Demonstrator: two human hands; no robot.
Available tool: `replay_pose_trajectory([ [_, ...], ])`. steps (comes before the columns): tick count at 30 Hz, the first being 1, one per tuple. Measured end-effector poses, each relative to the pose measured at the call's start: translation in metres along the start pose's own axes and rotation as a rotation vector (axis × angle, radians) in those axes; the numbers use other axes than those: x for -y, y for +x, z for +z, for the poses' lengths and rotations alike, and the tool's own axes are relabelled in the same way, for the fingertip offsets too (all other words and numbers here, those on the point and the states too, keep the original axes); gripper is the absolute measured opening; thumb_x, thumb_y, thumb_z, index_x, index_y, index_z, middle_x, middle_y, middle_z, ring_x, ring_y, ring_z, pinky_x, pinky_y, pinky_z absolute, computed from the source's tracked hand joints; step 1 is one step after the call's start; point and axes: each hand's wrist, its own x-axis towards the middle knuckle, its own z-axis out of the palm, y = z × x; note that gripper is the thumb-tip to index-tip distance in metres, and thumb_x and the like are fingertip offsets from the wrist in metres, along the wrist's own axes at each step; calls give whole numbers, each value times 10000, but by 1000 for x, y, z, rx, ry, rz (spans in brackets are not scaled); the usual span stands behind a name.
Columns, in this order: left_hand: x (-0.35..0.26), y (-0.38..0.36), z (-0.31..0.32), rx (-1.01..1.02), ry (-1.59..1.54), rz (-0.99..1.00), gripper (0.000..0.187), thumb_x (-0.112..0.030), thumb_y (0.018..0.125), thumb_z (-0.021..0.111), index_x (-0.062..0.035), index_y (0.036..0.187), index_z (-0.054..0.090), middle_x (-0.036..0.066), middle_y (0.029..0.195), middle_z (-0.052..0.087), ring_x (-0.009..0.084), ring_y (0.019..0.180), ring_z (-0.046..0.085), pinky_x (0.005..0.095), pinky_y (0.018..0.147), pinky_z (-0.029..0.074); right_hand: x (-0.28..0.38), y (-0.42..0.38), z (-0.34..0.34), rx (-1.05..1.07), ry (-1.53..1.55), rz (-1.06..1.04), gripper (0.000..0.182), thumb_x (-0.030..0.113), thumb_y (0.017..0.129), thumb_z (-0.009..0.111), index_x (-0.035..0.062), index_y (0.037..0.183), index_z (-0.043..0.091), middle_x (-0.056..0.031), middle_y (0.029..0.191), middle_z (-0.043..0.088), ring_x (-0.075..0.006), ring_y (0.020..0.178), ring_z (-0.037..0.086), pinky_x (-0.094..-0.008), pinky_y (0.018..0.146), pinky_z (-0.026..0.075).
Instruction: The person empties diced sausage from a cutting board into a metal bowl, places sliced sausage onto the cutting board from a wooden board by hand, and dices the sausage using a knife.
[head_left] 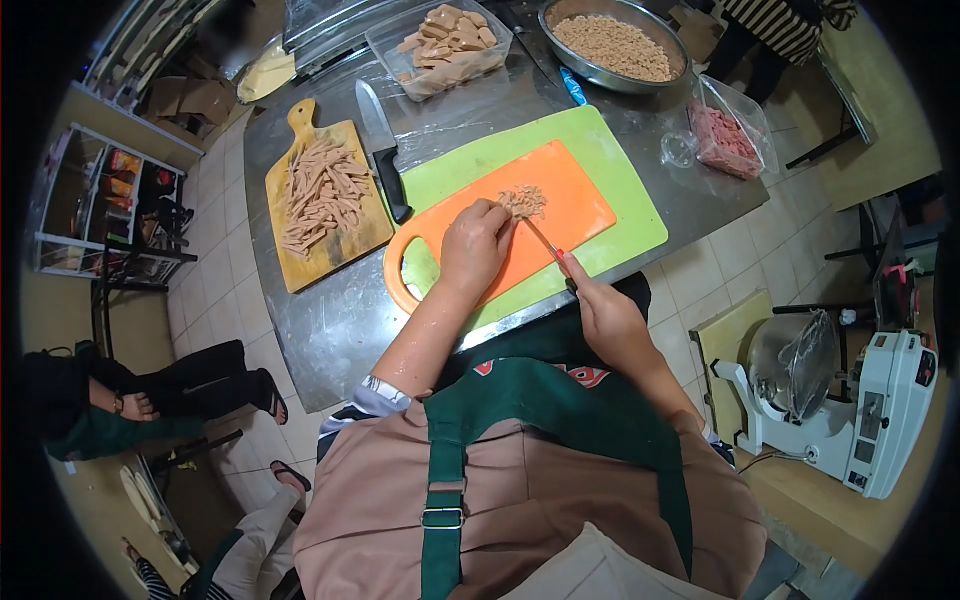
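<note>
Head view puts the chopped pieces [527, 199] on your orange board [575, 195]; they look light, soft and easily squashed, best steadied gently under curled fingertips. Your left hand [475, 245] has its fingers bunched together on their edge, while your right hand [610, 315] clamps its fingers around the knife [541, 239] handle.

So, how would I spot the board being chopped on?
Find the shiny metal table, then the flat lime-green rectangular board. On top lies the smaller orange rectangular board with a looped handle. Its orange colour separates it from the green board and yellowish wooden board.
</note>
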Motion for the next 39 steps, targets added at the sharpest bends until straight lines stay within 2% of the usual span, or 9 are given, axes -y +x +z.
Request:
replay_pose_trajectory([
  [4,-1,-2,-1,-23,25,33,96,-96,751,662,-18,806,651,114,801,619,290,747,605,374,665,487,9,15,-5,-18,-11,36,553,39,835,470,136,1372,378,-164,628,503,-333,530,529,-434,546,455],
  [10,-1,-2,-2,-32,35,22,98,-96,751,658,-20,813,656,116,806,627,290,758,604,370,670,484,14,37,1,147,-113,72,586,57,838,456,169,1399,328,-175,649,519,-351,563,545,-443,570,460],
  [15,-2,-2,-1,-22,24,17,73,-94,744,647,-30,760,617,102,779,598,291,741,573,387,646,473,6,56,18,155,-100,57,601,61,827,453,160,1404,316,-184,667,537,-354,579,558,-452,575,463],
  [18,-2,-1,-1,-37,37,31,93,-93,739,662,-24,794,635,119,775,610,291,739,590,379,654,470,6,46,18,146,-108,51,608,54,823,458,153,1406,312,-182,658,532,-353,578,557,-448,572,464],
  [22,1,-1,0,-61,40,74,72,-92,747,644,-29,765,615,107,768,594,291,752,568,391,647,467,12,16,2,207,-160,119,598,55,821,470,149,1396,335,-175,656,532,-352,578,557,-446,574,465],
  [24,0,-2,0,-74,11,71,82,-96,751,646,-27,776,609,108,760,593,294,737,569,396,643,463,9,3,2,116,-117,78,562,60,838,467,148,1383,359,-174,647,525,-356,574,551,-446,579,464],
  [28,0,-4,-2,-30,4,18,90,-99,756,645,-23,782,603,109,775,592,296,727,574,396,639,469,2,5,-1,86,0,65,527,68,862,449,150,1377,369,-179,645,523,-367,571,541,-448,590,459],
  [30,-2,-4,-3,-89,-65,62,94,-101,760,643,-19,772,597,112,789,587,296,726,580,391,636,479,3,12,-3,14,103,47,511,76,879,435,154,1378,364,-195,646,521,-377,580,535,-455,604,452],
  [39,0,-6,-1,-49,17,51,99,-103,753,644,-21,742,590,112,792,582,286,743,579,383,632,483,15,31,1,166,-9,98,533,73,874,426,120,1394,321,-213,666,535,-379,612,552,-466,613,445],
])
